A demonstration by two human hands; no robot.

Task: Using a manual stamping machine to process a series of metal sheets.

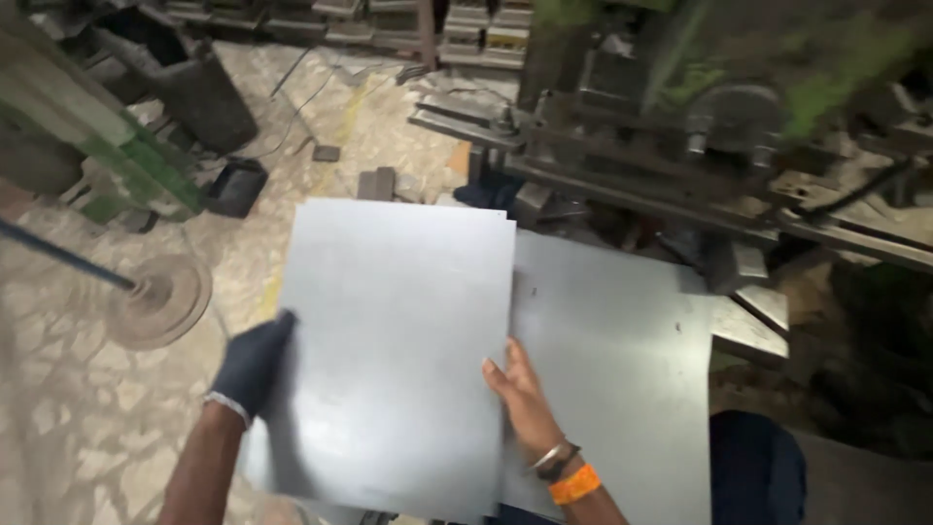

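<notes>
A flat grey metal sheet [398,331] is held up between my two hands. My left hand [255,362], in a dark glove, grips its left edge. My bare right hand [523,394], with a bangle and an orange band at the wrist, lies on its right edge with fingers spread along the metal. Under it, to the right, lies a second, larger grey metal sheet [612,369], partly covered by the top one.
A green and grey machine [700,126] stands behind the sheets at the top right. A green frame [107,146] and a round disc [160,297] on a rod are at the left on the stone floor. Dark boxes [233,185] lie nearby.
</notes>
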